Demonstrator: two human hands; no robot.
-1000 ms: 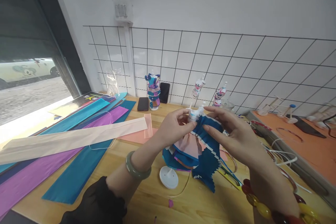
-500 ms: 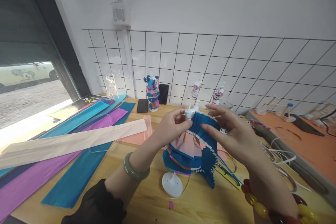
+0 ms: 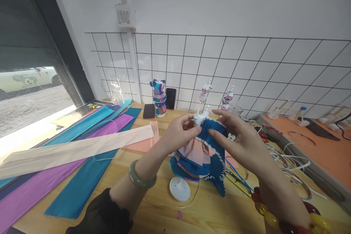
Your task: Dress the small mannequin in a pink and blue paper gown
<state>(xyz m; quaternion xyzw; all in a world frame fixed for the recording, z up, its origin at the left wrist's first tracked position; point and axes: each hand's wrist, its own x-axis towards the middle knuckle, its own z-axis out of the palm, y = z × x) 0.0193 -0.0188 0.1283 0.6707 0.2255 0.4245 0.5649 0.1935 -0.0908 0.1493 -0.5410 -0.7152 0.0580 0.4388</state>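
Observation:
A small white dress form [image 3: 199,118] wears a layered skirt of pink and blue fabric [image 3: 193,153] and tilts above the table on its round white base [image 3: 180,189]. My left hand [image 3: 181,131] grips the form at its waist, thumb pressed at the top of the skirt. Across the form's front lies a blue fabric strip [image 3: 216,146] with white, jagged edges, its end hanging down at the right. My right hand [image 3: 238,140] holds this strip's upper part between thumb and fingers. Scissors [image 3: 238,184] lie behind the hanging end, partly hidden.
Long fabric strips in teal, purple and cream [image 3: 82,146] cover the table's left side. Dressed mini form [image 3: 159,97] and two phones [image 3: 148,110] stand or lie at the back. Ribbons and cords [image 3: 290,164] crowd the right, beside an orange board [image 3: 323,153].
My right hand has shifted slightly left, drawing the blue strip closer and bunching it at the waist. My left hand keeps its grip on the form.

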